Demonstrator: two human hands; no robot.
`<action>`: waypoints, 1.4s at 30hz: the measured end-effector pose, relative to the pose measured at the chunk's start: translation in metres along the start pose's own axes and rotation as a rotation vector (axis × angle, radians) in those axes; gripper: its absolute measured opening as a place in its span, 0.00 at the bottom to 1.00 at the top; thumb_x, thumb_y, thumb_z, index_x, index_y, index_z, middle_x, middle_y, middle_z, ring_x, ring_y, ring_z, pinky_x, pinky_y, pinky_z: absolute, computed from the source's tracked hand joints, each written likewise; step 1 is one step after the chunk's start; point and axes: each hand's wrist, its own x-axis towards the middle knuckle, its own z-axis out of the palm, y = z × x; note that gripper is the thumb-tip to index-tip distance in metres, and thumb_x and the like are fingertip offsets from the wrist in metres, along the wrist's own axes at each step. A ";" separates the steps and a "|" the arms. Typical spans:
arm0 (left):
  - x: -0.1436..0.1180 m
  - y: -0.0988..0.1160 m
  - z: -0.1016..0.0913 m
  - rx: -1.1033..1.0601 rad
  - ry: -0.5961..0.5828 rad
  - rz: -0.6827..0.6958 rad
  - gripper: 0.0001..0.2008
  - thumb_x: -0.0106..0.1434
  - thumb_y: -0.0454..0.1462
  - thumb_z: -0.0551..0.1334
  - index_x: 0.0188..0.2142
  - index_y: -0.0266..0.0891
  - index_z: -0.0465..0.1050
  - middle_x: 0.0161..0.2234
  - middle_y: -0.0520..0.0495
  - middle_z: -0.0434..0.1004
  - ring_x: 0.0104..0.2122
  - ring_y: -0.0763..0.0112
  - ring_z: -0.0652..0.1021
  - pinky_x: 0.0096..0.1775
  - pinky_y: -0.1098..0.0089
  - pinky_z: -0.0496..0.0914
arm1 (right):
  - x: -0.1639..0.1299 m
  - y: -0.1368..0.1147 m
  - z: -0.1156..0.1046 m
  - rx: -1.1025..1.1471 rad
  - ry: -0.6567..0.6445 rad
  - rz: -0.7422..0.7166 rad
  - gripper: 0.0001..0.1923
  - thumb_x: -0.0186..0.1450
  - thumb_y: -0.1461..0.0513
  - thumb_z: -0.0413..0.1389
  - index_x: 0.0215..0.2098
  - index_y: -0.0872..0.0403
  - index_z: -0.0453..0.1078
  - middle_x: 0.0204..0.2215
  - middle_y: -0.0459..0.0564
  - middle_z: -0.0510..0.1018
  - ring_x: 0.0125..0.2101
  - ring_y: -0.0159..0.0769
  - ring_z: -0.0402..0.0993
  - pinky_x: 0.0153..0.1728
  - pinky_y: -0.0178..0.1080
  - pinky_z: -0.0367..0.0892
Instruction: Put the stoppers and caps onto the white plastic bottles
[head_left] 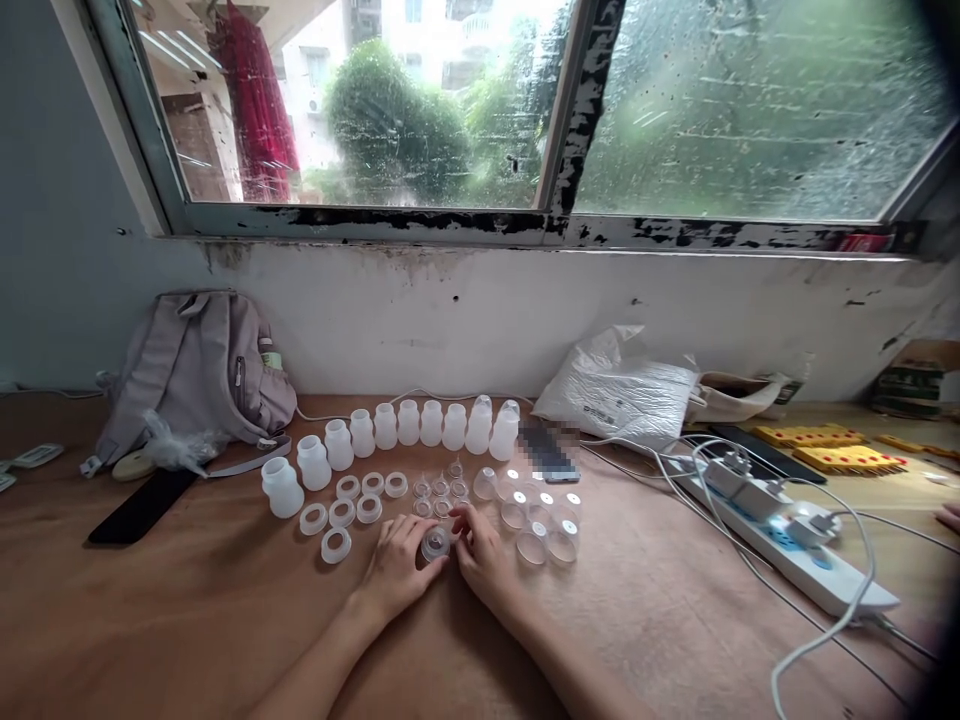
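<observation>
My left hand (397, 560) is closed around a bottle collar with a clear teat (435, 543) in it, low over the table. Close beside it, my right hand (484, 560) has its fingers bent together; whatever they pinch is hidden. Just beyond the hands lie several clear silicone teats (440, 487). Loose white collar rings (336, 545) are spread to the left. To the right are several clear dome caps (532, 543). Behind these, frosted baby bottles (361, 433) curve in a row; the two at its right end, including one bottle (505, 430), have tops on.
A grey backpack (202, 370) and black phone (142, 507) are at left. Behind the caps lie another phone (555, 462) and a silver bag (622, 385). A power strip (795, 550) with looping cables fills the right. Another person's hand (951, 515) shows at the right edge.
</observation>
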 end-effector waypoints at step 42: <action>-0.008 0.018 -0.003 -0.250 0.033 -0.079 0.16 0.60 0.38 0.50 0.47 0.41 0.66 0.35 0.47 0.77 0.31 0.68 0.77 0.34 0.72 0.70 | 0.000 -0.022 -0.006 0.146 -0.045 0.103 0.04 0.53 0.68 0.49 0.23 0.53 0.58 0.18 0.41 0.67 0.20 0.28 0.61 0.21 0.29 0.56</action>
